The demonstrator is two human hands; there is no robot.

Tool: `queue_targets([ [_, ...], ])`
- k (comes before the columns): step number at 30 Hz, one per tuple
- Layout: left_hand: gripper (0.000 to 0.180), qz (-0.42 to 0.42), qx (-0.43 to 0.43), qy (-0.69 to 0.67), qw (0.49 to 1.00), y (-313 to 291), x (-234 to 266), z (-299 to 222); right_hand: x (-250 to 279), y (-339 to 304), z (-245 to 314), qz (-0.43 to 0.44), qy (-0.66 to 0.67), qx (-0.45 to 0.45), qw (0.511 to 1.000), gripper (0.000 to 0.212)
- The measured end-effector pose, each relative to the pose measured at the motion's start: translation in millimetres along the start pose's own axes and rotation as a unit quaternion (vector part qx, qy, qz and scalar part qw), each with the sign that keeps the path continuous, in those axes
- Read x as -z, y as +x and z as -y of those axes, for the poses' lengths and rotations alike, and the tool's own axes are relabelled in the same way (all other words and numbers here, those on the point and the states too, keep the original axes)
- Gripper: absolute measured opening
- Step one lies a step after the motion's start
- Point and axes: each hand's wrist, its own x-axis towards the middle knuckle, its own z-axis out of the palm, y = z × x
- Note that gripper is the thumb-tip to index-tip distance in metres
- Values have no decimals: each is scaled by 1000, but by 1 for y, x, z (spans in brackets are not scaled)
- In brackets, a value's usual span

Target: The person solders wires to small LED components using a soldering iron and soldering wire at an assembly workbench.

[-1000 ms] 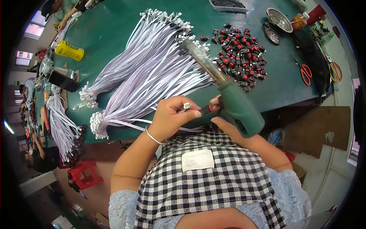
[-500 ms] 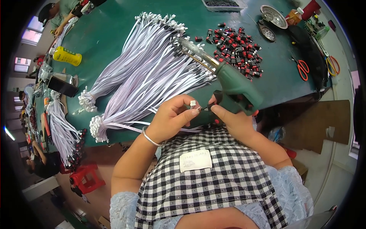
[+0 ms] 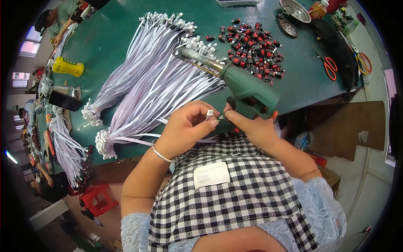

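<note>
My left hand (image 3: pixel 189 126) is closed in a pinch around the end of a pale flat ribbon cable (image 3: pixel 142 140). A small white connector plug (image 3: pixel 210 112) stands up between its fingers. Thin wire ends (image 3: pixel 221 118) stick out past the left thumb toward my right hand (image 3: pixel 256 128). My right hand is closed at the handle of a green soldering gun (image 3: pixel 249 86), whose metal barrel points up and left over the cables. Its lower fingers are hidden. Beside the right thumb shows a small black piece (image 3: pixel 230 102); I cannot tell what it is.
Bundles of white ribbon cables (image 3: pixel 155 71) spread over the green table (image 3: pixel 111 27). Beyond the soldering gun lies a heap of red and black switches (image 3: pixel 256 50). Scissors (image 3: pixel 330 68) and metal dishes (image 3: pixel 296 10) are farther right. A yellow bottle (image 3: pixel 68 66) and another person's arm (image 3: pixel 63 31) are at left.
The soldering gun has shifted left and slightly toward me in the view. The black piece that was between my right thumb and the wires no longer shows there. My left hand keeps its pinch.
</note>
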Motion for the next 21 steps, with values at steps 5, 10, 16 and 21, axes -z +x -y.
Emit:
queue_targets([
  [5,10,4,51,21,998,3,-6,-9,1,-1,-2,16,26,4,1000,17],
  [10,9,4,46,25,999,3,-4,0,1,0,-3,20,20,-20,999,16],
  [16,7,2,69,16,998,4,-6,-1,3,1,-5,27,5,-2,1000,17],
  [21,6,11,66,-9,998,6,-5,1,6,1,-8,36,-16,17,999,19],
])
